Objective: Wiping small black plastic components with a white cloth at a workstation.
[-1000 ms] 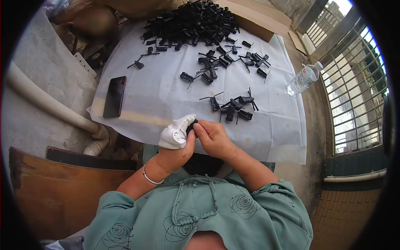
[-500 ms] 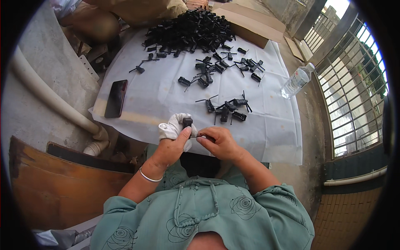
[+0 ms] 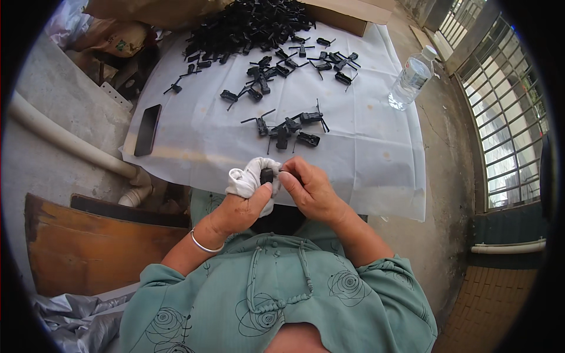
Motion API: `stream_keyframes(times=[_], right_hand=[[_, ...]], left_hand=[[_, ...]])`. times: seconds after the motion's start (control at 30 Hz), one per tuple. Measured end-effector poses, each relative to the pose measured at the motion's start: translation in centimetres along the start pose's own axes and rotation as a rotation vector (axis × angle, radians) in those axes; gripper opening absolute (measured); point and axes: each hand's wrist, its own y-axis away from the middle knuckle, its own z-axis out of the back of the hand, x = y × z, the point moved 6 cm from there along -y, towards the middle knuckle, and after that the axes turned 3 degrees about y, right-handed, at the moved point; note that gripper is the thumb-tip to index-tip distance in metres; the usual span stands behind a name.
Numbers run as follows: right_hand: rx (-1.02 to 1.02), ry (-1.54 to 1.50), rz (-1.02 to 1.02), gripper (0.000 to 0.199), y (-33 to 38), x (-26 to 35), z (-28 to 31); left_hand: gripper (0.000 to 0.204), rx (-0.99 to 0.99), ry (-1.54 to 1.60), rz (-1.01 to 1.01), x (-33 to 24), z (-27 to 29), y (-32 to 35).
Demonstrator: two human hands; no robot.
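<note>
My left hand [image 3: 244,203], its fingers wrapped in white cloth [image 3: 247,176], pinches a small black plastic part [image 3: 268,175] at the near edge of the white sheet [image 3: 353,153]. My right hand [image 3: 311,189] meets it from the right, fingertips on the same part and on a thin pin sticking out of it. Just beyond the hands lies a small cluster of black parts with pins [image 3: 288,129]. A big heap of the same black parts [image 3: 247,26] fills the far end of the sheet.
A dark phone [image 3: 147,129] lies at the sheet's left edge. A clear water bottle [image 3: 412,79] stands on the right. A white pipe [image 3: 70,141] runs along the left, wooden boards [image 3: 88,247] sit beside my lap, and a metal grille [image 3: 506,106] is on the right.
Both hands stay together at the sheet's near edge, shifting slightly as the fingers work the black part. The view has tilted a little.
</note>
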Motion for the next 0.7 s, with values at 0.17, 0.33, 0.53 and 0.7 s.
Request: stream_keyframes(times=[0.17,0.33,0.53,0.7], right_hand=[[0.178,0.017,0.011,0.019,0.9,0.6,-0.1],[0.248,0.023,-0.015,0.022,1.0,0.0,-0.6],[0.161,-0.048,-0.039,0.023,1.1,-0.8,-1.4],[-0.054,0.524,-0.005,0.017,-0.8,-2.9,3.6]], left_hand=[[0.027,-0.136,-0.539,-0.268,-0.4,-0.1,-0.3],[0.024,-0.162,-0.809,-0.357,-0.7,-1.0,0.1],[0.026,-0.198,-0.908,-0.357,-0.5,-0.8,0.7],[0.037,-0.057,-1.346,-0.466,-1.9,-0.8,0.0]])
